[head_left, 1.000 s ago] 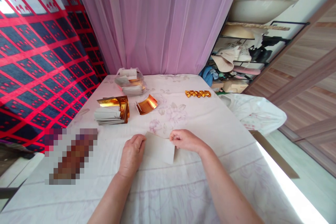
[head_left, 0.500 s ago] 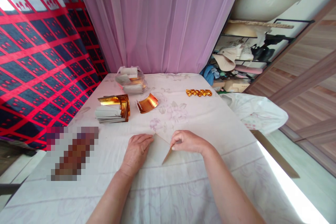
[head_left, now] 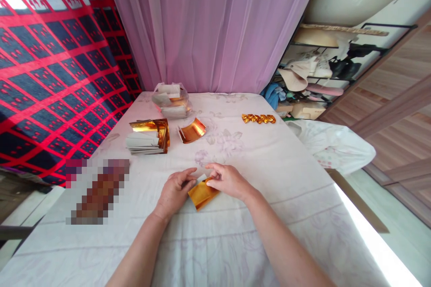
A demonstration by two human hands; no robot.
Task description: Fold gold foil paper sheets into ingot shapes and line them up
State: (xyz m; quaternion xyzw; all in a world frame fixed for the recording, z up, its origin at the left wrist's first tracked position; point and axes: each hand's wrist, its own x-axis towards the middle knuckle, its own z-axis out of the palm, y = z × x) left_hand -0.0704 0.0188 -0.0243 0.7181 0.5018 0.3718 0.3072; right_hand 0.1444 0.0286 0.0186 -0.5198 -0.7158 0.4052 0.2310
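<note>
We only get one view here, a head cam looking forward and down over the table (head_left: pixel 269 166). The left hand (head_left: pixel 175 193) and right hand (head_left: pixel 229 181) sit close below us, mid-frame. Beyond them it faces a pink curtain (head_left: pixel 208 27); right of them, shelves (head_left: pixel 319 71), probably fisheye-stretched.

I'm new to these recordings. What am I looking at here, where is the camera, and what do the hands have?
No machine here: a person works with two bare hands, filmed by one camera on their head looking forward and down. The left hand and right hand together hold a gold foil sheet, part folded, just above a table covered with a flowered cloth. Farther back lie a stack of sheets, one curled sheet, a clear bag of sheets and a row of folded gold pieces. A blurred patch sits at the left.
</note>
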